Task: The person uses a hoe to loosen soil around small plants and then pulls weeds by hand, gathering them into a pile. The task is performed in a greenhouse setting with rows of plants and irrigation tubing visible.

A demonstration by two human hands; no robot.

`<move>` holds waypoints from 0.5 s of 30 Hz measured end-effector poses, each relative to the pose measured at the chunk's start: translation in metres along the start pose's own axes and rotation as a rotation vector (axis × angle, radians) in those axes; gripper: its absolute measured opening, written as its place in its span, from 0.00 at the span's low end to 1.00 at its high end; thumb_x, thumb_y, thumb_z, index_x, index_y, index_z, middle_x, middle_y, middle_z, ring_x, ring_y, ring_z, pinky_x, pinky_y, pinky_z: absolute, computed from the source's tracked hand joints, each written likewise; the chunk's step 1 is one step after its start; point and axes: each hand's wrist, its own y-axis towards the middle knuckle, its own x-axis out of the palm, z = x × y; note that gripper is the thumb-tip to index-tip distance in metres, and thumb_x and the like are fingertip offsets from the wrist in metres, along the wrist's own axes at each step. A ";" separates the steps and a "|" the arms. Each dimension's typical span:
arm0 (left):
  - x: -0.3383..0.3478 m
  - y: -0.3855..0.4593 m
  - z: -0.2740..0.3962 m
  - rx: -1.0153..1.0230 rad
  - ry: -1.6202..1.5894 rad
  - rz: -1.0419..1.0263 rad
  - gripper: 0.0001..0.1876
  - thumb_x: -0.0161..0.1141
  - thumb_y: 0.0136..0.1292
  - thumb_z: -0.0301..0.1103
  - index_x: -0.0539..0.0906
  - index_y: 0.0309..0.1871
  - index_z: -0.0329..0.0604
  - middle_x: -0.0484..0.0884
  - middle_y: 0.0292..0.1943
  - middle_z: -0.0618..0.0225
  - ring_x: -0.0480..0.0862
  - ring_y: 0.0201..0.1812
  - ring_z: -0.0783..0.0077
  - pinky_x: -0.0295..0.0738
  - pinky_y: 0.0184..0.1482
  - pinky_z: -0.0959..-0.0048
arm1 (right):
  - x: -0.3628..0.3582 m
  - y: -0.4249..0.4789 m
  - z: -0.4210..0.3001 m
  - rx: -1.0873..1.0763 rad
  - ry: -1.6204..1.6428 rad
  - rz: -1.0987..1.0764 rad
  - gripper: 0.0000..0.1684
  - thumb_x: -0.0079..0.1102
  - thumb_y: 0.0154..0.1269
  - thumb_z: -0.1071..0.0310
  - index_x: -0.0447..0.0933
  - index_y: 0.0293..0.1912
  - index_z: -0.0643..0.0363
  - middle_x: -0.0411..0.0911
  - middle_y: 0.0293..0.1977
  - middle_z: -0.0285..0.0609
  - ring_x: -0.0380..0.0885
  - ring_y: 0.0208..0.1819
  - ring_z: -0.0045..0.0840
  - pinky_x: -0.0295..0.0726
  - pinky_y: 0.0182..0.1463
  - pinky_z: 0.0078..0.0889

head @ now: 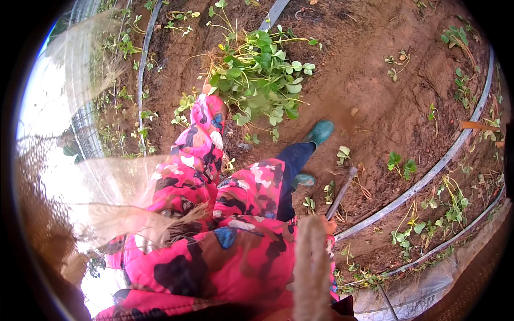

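My left hand [207, 86] grips a large bunch of uprooted leafy plants [265, 76], which look like strawberry plants, by its root end. Leaves of the bunch cover part of the fingers. Lower right, my right hand [329, 225] is closed round a thin wooden or metal handle [341, 192] that slants up over the soil; its lower end is hidden. Both arms wear pink camouflage-patterned sleeves. Two green rubber boots [320, 132] stand on the brown soil between the hands.
Flat grey drip hoses [417, 186] cross the bed at right, top and left [141, 80]. Small plants [401, 165] grow or lie scattered on the soil. An orange strip [480, 126] and plastic sheeting [421, 291] are at the right. A blurred cord [311, 269] hangs close to the camera.
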 end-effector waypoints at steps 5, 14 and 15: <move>0.006 -0.015 -0.022 -0.033 -0.196 0.012 0.19 0.52 0.55 0.39 0.72 0.43 0.32 0.76 0.38 0.57 0.76 0.41 0.68 0.70 0.42 0.72 | 0.000 0.000 -0.001 -0.048 -0.017 0.009 0.07 0.54 0.43 0.72 0.65 0.20 0.61 0.62 0.08 0.35 0.60 0.05 0.18 0.57 0.08 0.20; 0.011 -0.052 -0.052 -0.091 -0.594 0.000 0.18 0.51 0.55 0.37 0.71 0.45 0.33 0.75 0.40 0.57 0.75 0.42 0.68 0.69 0.43 0.72 | -0.009 -0.001 0.015 -0.109 -0.010 0.006 0.06 0.54 0.42 0.73 0.66 0.20 0.61 0.62 0.08 0.34 0.59 0.06 0.17 0.56 0.09 0.19; 0.010 -0.054 -0.055 -0.103 -0.629 0.002 0.18 0.51 0.55 0.37 0.70 0.45 0.33 0.74 0.41 0.57 0.75 0.43 0.68 0.69 0.43 0.72 | -0.010 -0.001 0.016 -0.112 -0.022 0.002 0.05 0.54 0.42 0.73 0.67 0.20 0.61 0.62 0.08 0.34 0.59 0.06 0.17 0.56 0.09 0.19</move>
